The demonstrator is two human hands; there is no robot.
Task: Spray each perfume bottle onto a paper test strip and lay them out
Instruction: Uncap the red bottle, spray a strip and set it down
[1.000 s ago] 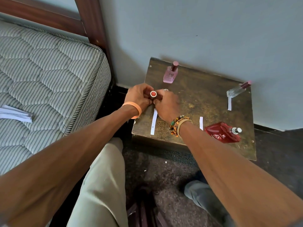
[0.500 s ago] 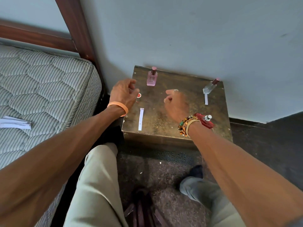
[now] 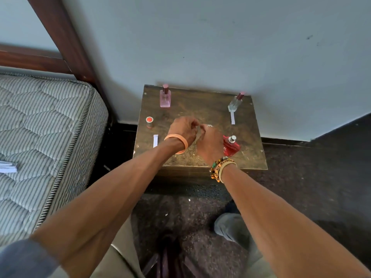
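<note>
On the small brown table [image 3: 202, 109] a pink perfume bottle [image 3: 165, 98] stands at the back left. A clear bottle [image 3: 235, 103] stands at the back right with a white strip [image 3: 232, 117] in front of it. A small red-topped bottle [image 3: 149, 122] stands at the left edge, and another strip [image 3: 155, 140] lies in front of it. A red bottle [image 3: 230, 146] lies on its side at the right. My left hand [image 3: 183, 129] and right hand [image 3: 210, 143] meet over the table's middle with fingers curled; what is between them is hidden.
A striped mattress [image 3: 46, 137] with a wooden bedpost [image 3: 66, 41] is on the left. A stack of white paper strips [image 3: 8, 167] lies on the mattress. A pale wall stands right behind the table. Dark carpet [image 3: 311, 177] surrounds it, and my knees are below.
My left hand has let go of the small red-topped bottle, which now stands at the table's left edge, and moved right to meet my right hand. The camera has pulled back.
</note>
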